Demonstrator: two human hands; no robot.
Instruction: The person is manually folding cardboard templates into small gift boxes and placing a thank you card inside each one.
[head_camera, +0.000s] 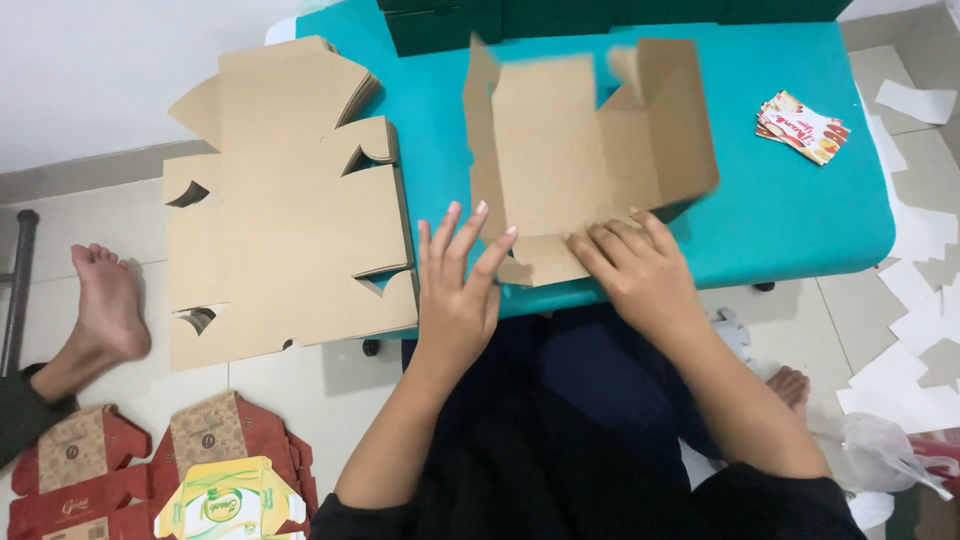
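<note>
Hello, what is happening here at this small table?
A seated person is working on a brown cardboard box blank on a teal table. Some of its flaps already stand up. The right hand presses on its near edge, and the left hand lies open beside it, fingertips at the edge. A stack of flat blanks waits at the left. Printed boxes lie on the floor.

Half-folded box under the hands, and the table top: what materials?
Box blank: looks like plain kraft cardboard, matte brown, unprinted, with die-cut flaps and sharp creases; same as the flat stack. Left hand and right hand rest at its near edge. Table top: smooth teal surface with rounded edge, possibly plastic or vinyl; unclear.
</note>
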